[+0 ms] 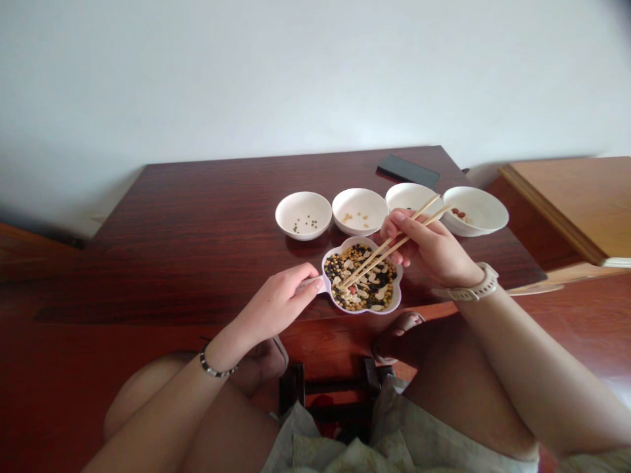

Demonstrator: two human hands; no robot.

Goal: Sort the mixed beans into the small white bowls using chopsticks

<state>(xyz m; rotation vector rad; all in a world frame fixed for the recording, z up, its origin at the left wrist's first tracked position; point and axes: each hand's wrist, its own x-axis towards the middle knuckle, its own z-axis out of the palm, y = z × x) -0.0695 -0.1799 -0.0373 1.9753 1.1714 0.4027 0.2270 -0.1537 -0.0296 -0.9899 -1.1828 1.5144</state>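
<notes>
Chopsticks (389, 246) in right hand (428, 249) dip into table-edge dish (394, 303), left hand (279, 302) steadying.

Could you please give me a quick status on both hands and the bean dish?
Right hand holds chopsticks, tips in mixed-bean dish. Left hand steadies its rim. Four white bowls behind, nothing blocking.

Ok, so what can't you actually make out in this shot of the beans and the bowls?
Head view only:
- Chopsticks: whether the tips grip a bean; too small among the beans in the mixed bean dish.
- Third white bowl: contents hidden by the right hand and chopsticks.
- Dish's left rim: covered by the left hand fingers.
- Dark flat object: too small to identify.
</notes>
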